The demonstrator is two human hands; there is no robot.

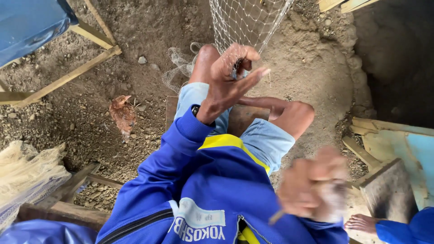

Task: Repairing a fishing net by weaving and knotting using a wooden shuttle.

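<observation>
One view from above: we are sitting on a plank point(244, 118) over bare dirt ground point(149, 31), hemmed by a wooden frame point(72, 74) at left and boards point(389, 135) at right. A small chick point(122, 114) is standing nearby. Our left hand point(228, 79) is pinching the white net point(244, 20) with narrow fingers; our right hand point(312, 185) is blurring, clenching a thin stick-like tool point(276, 218) well below the net.

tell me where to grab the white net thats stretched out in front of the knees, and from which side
Probably best at its near bottom edge, where the left hand already pinches it. The white net hangs taut toward the top of the view and narrows to a point there, so the mesh is gathered enough to pinch. Come from below, on the person's side; higher up it is open mesh. The right hand is blurred.
</observation>
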